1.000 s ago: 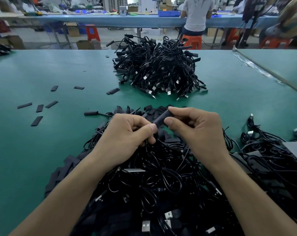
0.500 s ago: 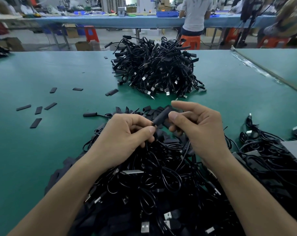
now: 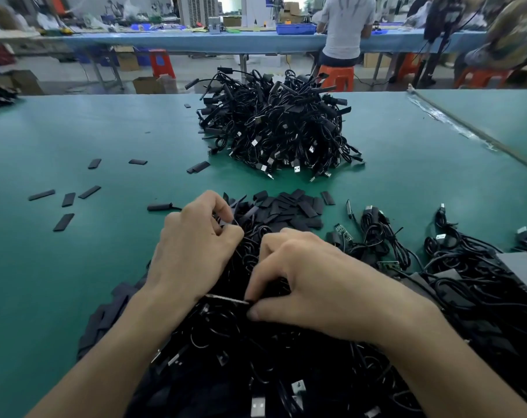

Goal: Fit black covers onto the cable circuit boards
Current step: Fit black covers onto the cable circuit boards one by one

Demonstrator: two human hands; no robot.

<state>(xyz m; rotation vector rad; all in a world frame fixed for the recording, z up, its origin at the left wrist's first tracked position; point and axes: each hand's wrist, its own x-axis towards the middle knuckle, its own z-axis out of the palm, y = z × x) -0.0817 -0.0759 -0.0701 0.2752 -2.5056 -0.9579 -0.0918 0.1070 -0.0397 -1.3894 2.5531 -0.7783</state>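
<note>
Whereas both hands held one cover raised between them half a second ago, they are now down in the near pile (image 3: 256, 363) of cables, and that cover no longer shows between them. The left hand (image 3: 196, 248) lies at the near edge of the covers (image 3: 289, 209); its fingers (image 3: 217, 203) are curled and pinch a black piece (image 3: 227, 225) (cover or cable: cannot be told). The right hand (image 3: 313, 285) has dropped lower; its thumb and forefinger pinch a cable (image 3: 226, 298) at what looks like its metal plug end. Judgement: one unit is probably finished and released, and the next cycle is starting with a fresh pick. Bare green boards (image 3: 343, 233) lie just right of the covers, not yet fitted. The far pile (image 3: 274, 128) sits well apart on the worktop (image 3: 75, 131), with loose covers (image 3: 63, 222) scattered to the left.
</note>
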